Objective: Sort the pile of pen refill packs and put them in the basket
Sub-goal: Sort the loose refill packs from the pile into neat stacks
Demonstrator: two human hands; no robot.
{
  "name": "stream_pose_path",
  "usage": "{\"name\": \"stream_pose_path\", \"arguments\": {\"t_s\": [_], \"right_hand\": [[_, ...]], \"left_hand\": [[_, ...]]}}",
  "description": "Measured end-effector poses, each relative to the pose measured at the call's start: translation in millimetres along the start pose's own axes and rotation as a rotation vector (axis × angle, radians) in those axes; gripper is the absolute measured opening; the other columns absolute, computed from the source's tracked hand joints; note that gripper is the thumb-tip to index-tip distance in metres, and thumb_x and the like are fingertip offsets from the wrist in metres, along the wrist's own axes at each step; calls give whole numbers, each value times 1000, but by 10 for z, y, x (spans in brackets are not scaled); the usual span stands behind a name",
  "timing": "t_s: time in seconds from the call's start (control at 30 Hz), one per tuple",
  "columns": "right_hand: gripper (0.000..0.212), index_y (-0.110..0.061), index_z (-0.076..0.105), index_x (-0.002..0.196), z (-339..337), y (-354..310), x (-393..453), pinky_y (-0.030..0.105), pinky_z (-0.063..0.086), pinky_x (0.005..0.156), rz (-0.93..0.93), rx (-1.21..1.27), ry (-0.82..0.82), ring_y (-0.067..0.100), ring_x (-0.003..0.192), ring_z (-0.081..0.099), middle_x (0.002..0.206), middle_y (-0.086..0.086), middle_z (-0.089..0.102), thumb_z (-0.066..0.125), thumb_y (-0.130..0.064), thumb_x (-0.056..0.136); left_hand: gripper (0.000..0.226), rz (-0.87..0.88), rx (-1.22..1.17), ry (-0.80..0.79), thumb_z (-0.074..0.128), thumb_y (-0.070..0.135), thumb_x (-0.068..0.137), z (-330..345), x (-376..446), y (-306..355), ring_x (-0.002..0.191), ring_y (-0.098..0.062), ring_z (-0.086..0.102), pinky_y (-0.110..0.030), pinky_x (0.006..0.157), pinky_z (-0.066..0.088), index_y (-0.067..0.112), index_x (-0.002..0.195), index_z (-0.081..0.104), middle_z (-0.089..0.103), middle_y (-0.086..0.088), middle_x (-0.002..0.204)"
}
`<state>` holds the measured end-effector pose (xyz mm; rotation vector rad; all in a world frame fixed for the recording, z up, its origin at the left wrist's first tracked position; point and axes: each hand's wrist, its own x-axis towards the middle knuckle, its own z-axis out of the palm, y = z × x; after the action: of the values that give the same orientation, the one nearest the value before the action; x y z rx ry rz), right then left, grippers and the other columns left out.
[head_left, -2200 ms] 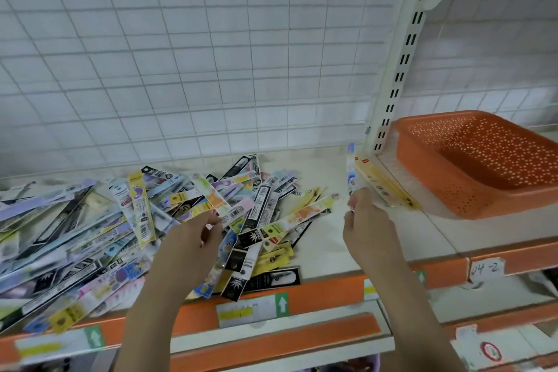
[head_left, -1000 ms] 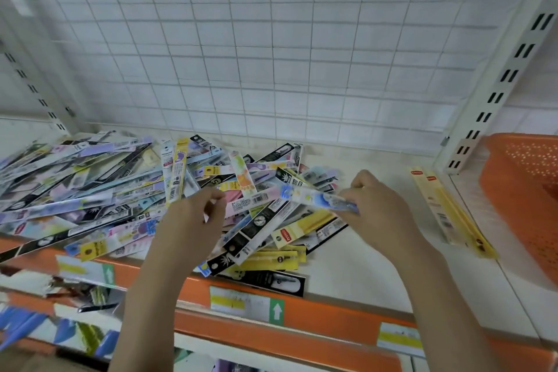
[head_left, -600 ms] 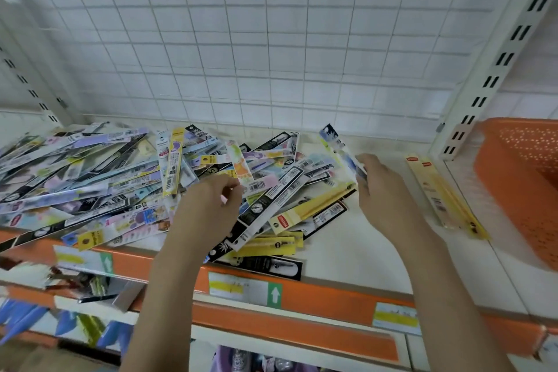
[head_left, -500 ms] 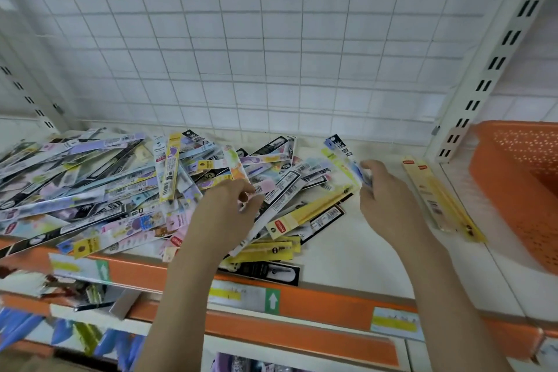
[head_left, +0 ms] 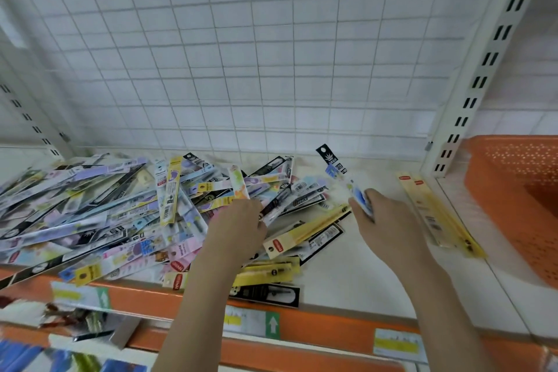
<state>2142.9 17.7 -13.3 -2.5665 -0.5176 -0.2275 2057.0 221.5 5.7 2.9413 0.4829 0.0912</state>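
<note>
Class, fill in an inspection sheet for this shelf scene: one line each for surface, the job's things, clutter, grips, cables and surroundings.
Surface: white shelf with an orange front edge.
Job's things: a big mixed pile of refill packs covers the shelf's left and middle; two yellow packs lie apart beside the orange basket at the right, whose visible inside shows no packs.
Clutter: nothing seen beyond the packs.
Grips: left hand reaches into the pile, its grip blurred; right hand pinches a few packs by their lower ends.
Cables: nothing seen.
Surroundings: white wire grid behind; slotted upright.
</note>
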Motion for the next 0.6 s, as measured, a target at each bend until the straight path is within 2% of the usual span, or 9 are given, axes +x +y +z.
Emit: {"name": "stream_pose_path", "arguments": {"t_s": [0.1,0.27,0.3,0.37,0.4,0.47,0.53,0.57,0.6], "right_hand": [[30,-23,30,70,-29,-8,3,25,18,44,4,-6,-33,8,49,33,56,-7,34,46,-28,95],[43,-27,20,61,-45,-5,-32,25,19,43,18,-21,-63,12,47,35,54,-5,35,47,-22,94],[42,-27,21,61,-36,-4,-34,25,20,43,21,-19,-73,12,47,37,54,-4,36,47,-21,94],[39,-26,24,62,-22,-21,-33,25,23,43,17,-14,-97,13,47,39,55,-5,39,47,-20,93],[38,-26,25,63,-15,-30,-32,26,24,43,11,-8,-104,14,48,40,56,-5,40,47,-19,92],[30,-24,31,68,2,-47,-31,26,26,44,-5,12,-108,15,48,41,57,-4,41,47,-19,93],[18,-20,37,79,16,-59,-30,27,26,44,-29,30,-101,15,48,41,57,-4,41,47,-20,93],[14,-19,38,82,24,-64,-30,27,26,44,-40,34,-100,15,49,41,57,-5,40,47,-21,94],[12,-18,39,85,28,-69,-31,27,26,44,-49,36,-103,15,49,41,58,-5,40,47,-21,94]], "left_hand": [[25,3,-72,0,43,17,92,-81,-24,-84,82,-28,57,-33,64,43,6,112,53,60,-13,99],[30,-42,-278,93,49,15,89,-269,-175,-174,53,-15,43,-29,49,31,7,118,44,50,-2,65],[27,-49,-294,134,51,14,89,-286,-209,-191,51,-14,42,-28,49,30,8,114,46,49,-1,62],[7,-62,-308,201,54,15,89,-326,-271,-235,47,-16,37,-28,48,28,11,86,49,43,1,54],[21,-73,-320,222,55,16,89,-329,-291,-258,45,-16,34,-28,48,27,16,71,43,39,2,50],[39,-67,-299,249,56,16,89,-334,-312,-288,45,-17,29,-28,48,23,22,59,32,32,3,46],[28,-40,-289,310,54,14,88,-336,-339,-287,52,-17,37,-29,51,29,20,62,48,41,4,52],[18,-25,-302,343,49,14,87,-314,-340,-305,64,-21,47,-32,60,38,15,72,60,54,2,64],[23,-31,-310,354,45,12,84,-299,-350,-312,84,-27,55,-39,73,44,12,85,68,63,-1,86]]}}
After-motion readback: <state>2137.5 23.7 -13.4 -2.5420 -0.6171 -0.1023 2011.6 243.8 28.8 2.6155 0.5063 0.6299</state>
